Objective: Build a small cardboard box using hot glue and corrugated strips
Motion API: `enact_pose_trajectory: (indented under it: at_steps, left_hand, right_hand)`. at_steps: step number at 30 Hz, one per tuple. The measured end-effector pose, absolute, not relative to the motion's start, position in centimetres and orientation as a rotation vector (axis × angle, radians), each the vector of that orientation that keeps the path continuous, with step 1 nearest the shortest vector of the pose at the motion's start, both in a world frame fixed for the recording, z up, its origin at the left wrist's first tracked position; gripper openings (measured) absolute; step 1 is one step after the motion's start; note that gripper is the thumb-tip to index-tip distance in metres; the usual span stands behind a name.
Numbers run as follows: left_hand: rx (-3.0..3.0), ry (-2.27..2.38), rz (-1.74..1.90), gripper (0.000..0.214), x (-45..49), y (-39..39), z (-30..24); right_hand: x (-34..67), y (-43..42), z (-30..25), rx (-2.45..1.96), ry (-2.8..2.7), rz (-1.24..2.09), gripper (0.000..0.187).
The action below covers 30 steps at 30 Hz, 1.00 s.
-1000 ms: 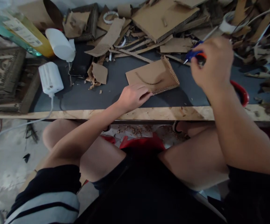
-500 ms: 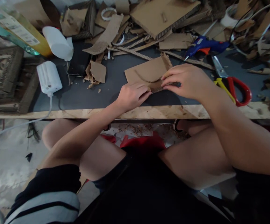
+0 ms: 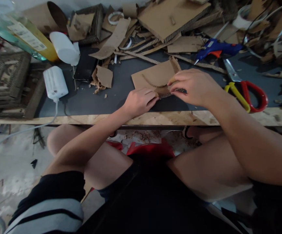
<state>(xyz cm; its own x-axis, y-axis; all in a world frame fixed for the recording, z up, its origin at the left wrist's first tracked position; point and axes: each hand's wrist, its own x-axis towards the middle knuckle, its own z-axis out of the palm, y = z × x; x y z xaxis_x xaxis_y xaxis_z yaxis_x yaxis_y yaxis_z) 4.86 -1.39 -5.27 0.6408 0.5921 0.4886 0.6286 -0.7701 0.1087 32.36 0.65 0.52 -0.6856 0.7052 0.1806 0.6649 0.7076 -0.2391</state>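
A flat brown cardboard piece [image 3: 153,75] with a corrugated strip along its right edge lies on the dark mat [image 3: 121,91]. My left hand [image 3: 141,101] presses its fingers on the piece's near left corner. My right hand [image 3: 194,87] pinches the near edge of the same piece with fingertips together. Behind my right hand lies a blue glue gun [image 3: 216,48] with an orange trigger, untouched.
Red and yellow scissors [image 3: 249,92] lie at right. Cardboard scraps and strips [image 3: 141,55] pile at the back. A white charger [image 3: 55,83] with cable, a white bottle [image 3: 64,48], a black phone [image 3: 84,66] and a yellow-liquid bottle [image 3: 26,34] are at left. The wooden table edge [image 3: 155,118] runs in front.
My right hand set the glue gun down at the back and came to the cardboard's near edge, where it now pinches. My left hand stayed put.
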Motion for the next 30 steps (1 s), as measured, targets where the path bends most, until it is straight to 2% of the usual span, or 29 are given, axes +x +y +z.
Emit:
enact_pose_trajectory:
  at_steps: [9,17,30]
  left_hand:
    - [-2.757,-0.917,-0.837,0.035,4.9,-1.2,-5.5]
    - [-2.75,-1.017,-0.868,0.025,5.0,-1.3,-5.7]
    - [-2.681,-0.844,-0.882,0.036,4.8,-1.1,-5.8]
  right_hand:
    - [31.8,0.0,0.9,-1.171,-2.655,0.276,0.027]
    - [31.8,0.1,0.8,-1.127,-2.675,0.167,0.029]
    - [31.7,-0.6,1.2,-1.041,-2.715,0.081,0.029]
